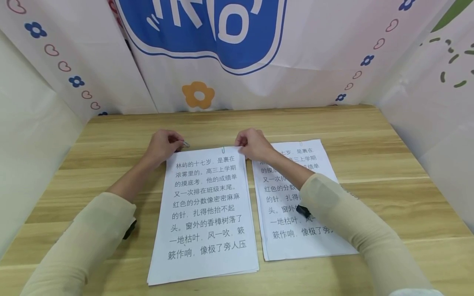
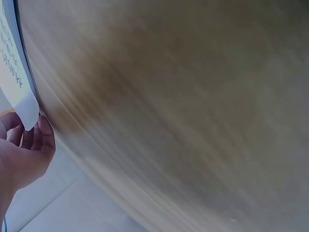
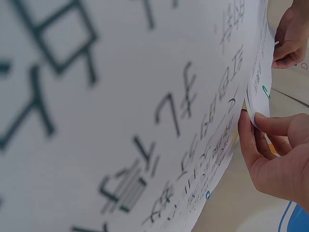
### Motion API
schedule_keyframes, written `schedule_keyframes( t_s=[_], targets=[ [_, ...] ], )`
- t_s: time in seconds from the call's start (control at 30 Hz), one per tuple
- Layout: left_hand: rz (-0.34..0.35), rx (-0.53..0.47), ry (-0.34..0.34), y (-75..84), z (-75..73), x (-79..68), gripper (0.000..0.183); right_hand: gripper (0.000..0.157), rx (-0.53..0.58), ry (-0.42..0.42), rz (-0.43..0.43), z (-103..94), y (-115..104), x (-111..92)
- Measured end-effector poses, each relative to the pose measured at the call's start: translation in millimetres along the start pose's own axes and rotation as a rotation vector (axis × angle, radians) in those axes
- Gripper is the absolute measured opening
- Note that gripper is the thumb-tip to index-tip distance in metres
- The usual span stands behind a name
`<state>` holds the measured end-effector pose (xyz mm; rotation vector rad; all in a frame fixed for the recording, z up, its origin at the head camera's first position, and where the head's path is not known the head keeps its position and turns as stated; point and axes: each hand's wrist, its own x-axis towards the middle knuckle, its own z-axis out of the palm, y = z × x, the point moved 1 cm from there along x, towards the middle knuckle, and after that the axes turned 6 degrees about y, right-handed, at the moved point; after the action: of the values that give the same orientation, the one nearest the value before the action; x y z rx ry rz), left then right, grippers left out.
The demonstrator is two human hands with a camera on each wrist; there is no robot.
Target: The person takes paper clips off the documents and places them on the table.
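Plain white paper stack (image 1: 207,201), several sheets thick, printed with nine rows of big dark Chinese characters. Pretty tidy, just slightly fanned at the near right corner. Tiny green clip (image 1: 223,149) on the far edge, closer to the right corner than the left. Sitting on the wood-grain table (image 1: 377,156), a bit left of centre in the head view, just beside a second printed stack (image 1: 285,205), with a narrow strip of bare wood between.

Taller than wide, long axis from the near side out toward the patterned backdrop (image 1: 303,86). Top of the text facing away, so readable right way up from the near side. Near and far edges sloping up a touch toward the right, so not perfectly square to the table.

Left hand (image 1: 163,146) at the far left corner, fingers bent in close and pinching a small silvery thing (image 1: 186,144), too tiny to name for sure. Right hand (image 1: 254,144) at the far right corner, thumb and fingers narrowed to a pinch on the sheets, best seen in the right wrist view. Second stack partly hidden by the right sleeve (image 1: 344,218).
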<state>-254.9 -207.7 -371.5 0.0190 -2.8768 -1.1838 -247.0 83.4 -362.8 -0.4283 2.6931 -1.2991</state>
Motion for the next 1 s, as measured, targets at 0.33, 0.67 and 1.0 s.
schedule_keyframes(
  t_s=[0.33,0.67,1.0],
  targets=[
    [0.016,0.046,0.005,-3.2,-3.8,1.5,0.013,0.013,-0.001,-0.001,-0.007,-0.4,-1.3,-0.2],
    [-0.011,0.041,-0.013,-5.9,-4.2,2.7,0.014,0.013,0.001,-0.006,0.001,-0.4,-0.6,-0.6],
    [-0.004,0.065,0.009,-6.5,-2.8,3.5,0.013,0.014,-0.009,0.0,0.0,-0.5,-1.0,-0.1]
  ],
)
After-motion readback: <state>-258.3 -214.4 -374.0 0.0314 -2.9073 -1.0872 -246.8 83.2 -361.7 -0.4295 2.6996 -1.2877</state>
